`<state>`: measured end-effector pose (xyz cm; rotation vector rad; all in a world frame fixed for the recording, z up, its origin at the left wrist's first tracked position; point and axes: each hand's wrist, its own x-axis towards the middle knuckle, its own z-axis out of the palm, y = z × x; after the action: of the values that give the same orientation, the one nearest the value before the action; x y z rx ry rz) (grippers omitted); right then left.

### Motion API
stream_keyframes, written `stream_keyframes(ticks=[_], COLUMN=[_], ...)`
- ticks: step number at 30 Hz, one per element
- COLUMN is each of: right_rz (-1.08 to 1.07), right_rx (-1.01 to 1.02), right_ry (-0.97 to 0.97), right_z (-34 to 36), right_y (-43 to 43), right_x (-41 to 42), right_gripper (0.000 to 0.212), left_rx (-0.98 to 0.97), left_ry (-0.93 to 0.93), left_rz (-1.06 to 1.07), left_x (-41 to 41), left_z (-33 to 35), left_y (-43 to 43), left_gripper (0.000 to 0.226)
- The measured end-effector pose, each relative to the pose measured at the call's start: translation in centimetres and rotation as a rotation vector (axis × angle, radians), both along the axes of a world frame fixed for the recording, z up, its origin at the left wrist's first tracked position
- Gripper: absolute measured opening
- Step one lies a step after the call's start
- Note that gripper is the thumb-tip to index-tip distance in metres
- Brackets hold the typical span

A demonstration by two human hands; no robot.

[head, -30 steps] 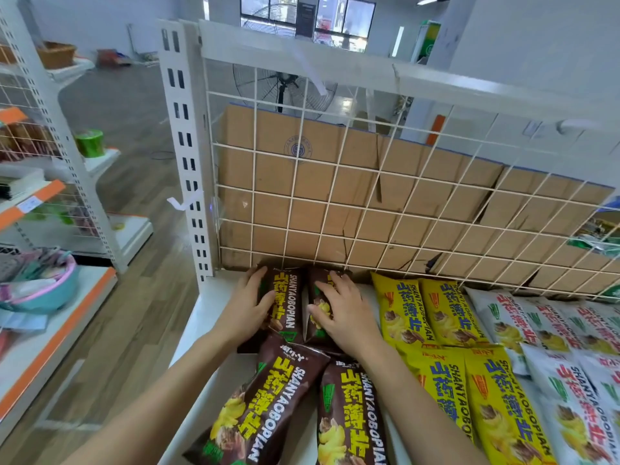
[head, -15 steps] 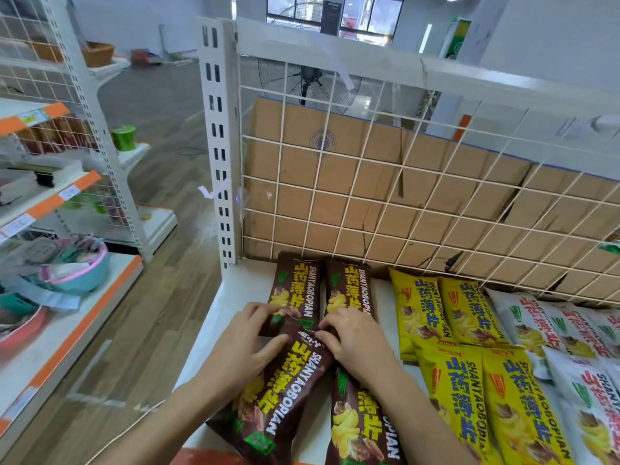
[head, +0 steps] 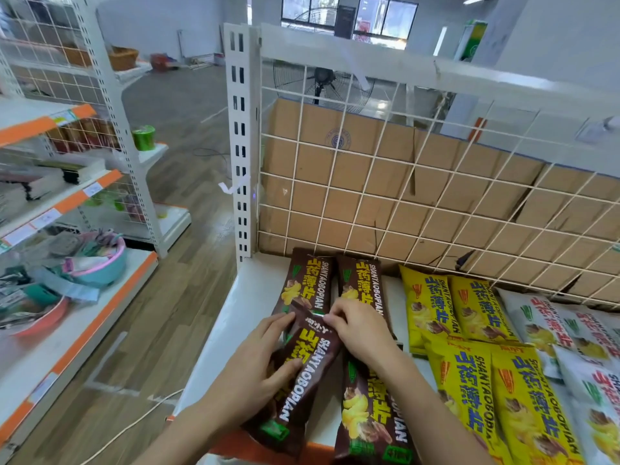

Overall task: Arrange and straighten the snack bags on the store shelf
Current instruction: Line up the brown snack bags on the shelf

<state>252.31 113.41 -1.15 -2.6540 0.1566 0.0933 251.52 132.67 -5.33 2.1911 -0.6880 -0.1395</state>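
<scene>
Here, white shelf [head: 255,297], wire grid back [head: 402,196], wooden floor [head: 161,323]

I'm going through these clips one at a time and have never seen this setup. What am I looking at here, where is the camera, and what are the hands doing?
There is no machine here: a person wears a wide-angle camera on the head, looking forward and down, so the two bare arms come in from the bottom edge. In front is a white store shelf with a wire grid back and cardboard behind it. Flat on the shelf lie snack bags in columns: brown on the left, then yellow bags, then whitish bags. The left hand grips the tilted brown bag at the shelf's front, its thumb pressed on the front of the pack. The right hand pinches that bag's top edge. Two more brown bags lie straight behind it.
</scene>
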Motion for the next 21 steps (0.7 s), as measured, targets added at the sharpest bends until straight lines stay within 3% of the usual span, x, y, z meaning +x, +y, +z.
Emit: stream_keyframes(ticks=[2, 6, 10, 21], right_rz=[0.007, -0.01, -0.036, -0.035], right_rx=[0.082, 0.169, 0.132, 0.053], right_ry=[-0.034, -0.11, -0.088, 0.048], right_z=[0.4, 0.6, 0.0, 0.2], right_y=[0.1, 0.7, 1.6, 1.3], right_x=[0.1, 1.2, 2.3, 4.4], right_gripper=[0.017, 0.017, 0.018, 0.029], left_rx=[-0.098, -0.273, -0.333, 0.175], left_ry=[0.056, 0.221, 0.294, 0.02], left_rz=[0.001, -0.005, 0.031, -0.026], left_x=[-0.6, -1.3, -1.5, -2.6], left_z=[0.3, -0.1, -1.0, -1.2], left_y=[0.2, 0.1, 0.3, 0.5], left_gripper=[0.078, 0.103, 0.119, 0.125])
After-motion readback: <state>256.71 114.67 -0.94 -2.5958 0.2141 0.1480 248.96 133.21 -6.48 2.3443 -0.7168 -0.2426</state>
